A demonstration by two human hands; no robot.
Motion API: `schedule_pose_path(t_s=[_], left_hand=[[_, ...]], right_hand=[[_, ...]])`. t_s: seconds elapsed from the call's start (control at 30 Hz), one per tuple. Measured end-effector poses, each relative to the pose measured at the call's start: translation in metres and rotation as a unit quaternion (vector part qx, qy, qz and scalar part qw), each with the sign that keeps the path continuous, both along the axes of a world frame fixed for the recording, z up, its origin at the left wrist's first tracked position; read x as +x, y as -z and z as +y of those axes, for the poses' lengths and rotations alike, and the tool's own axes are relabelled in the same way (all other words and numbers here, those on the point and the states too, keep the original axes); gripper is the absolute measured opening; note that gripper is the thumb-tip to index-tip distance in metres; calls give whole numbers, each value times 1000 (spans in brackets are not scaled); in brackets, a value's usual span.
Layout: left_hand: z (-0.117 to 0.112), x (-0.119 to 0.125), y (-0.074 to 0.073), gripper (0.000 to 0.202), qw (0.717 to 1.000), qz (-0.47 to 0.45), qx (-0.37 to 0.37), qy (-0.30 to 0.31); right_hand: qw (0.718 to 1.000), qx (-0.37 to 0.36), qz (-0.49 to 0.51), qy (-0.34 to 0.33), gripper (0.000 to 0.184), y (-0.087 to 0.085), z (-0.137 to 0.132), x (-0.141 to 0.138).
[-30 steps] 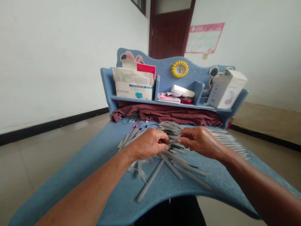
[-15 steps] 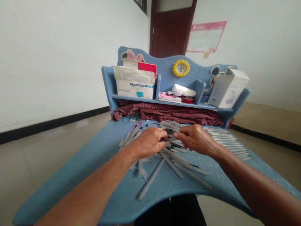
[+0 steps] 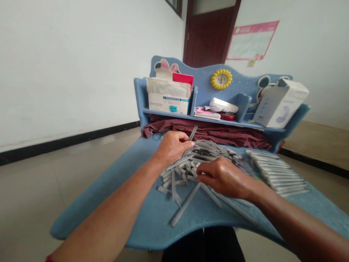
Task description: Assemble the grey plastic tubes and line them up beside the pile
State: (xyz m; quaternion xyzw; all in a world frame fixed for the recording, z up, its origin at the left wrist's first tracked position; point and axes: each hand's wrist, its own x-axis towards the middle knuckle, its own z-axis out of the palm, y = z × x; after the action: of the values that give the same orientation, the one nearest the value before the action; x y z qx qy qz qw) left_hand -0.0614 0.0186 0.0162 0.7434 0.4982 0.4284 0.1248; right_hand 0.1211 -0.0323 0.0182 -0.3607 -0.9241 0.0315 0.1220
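A loose heap of thin grey plastic tubes (image 3: 207, 153) lies in the middle of a blue desk (image 3: 131, 171). My left hand (image 3: 173, 145) is closed on one grey tube (image 3: 192, 133), which sticks up and away from its fingers above the far left of the heap. My right hand (image 3: 222, 176) rests on the near side of the heap with its fingers curled in a pinch; what they hold is hidden. A neat row of the same tubes (image 3: 275, 169) lies side by side to the right.
At the back of the desk a blue shelf (image 3: 212, 122) carries a box of face masks (image 3: 169, 96), papers, a red tin and a white carton (image 3: 280, 103). A red checked cloth (image 3: 212, 131) lies under it. A yellow clock (image 3: 221, 79) hangs above. A dark door stands behind.
My hands have parted: the left hand has lifted back and left with one tube, the right hand has dropped onto the near side of the heap. The camera has swung left.
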Motion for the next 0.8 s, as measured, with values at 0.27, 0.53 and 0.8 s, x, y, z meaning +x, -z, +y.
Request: schedule_pose_path(t_s=[0.27,0.53,0.8], left_hand=[[1,0,5,16,990,-126,-53,32],[1,1,4,14,976,-199,-80,25],[1,0,2,14,929,-343,-136,27]], right_hand=[[982,50,-178,-43,25,11,4,-60],[977,70,-182,-88,24,25,13,-79],[984,111,-111,-82,24,19,8,-57]])
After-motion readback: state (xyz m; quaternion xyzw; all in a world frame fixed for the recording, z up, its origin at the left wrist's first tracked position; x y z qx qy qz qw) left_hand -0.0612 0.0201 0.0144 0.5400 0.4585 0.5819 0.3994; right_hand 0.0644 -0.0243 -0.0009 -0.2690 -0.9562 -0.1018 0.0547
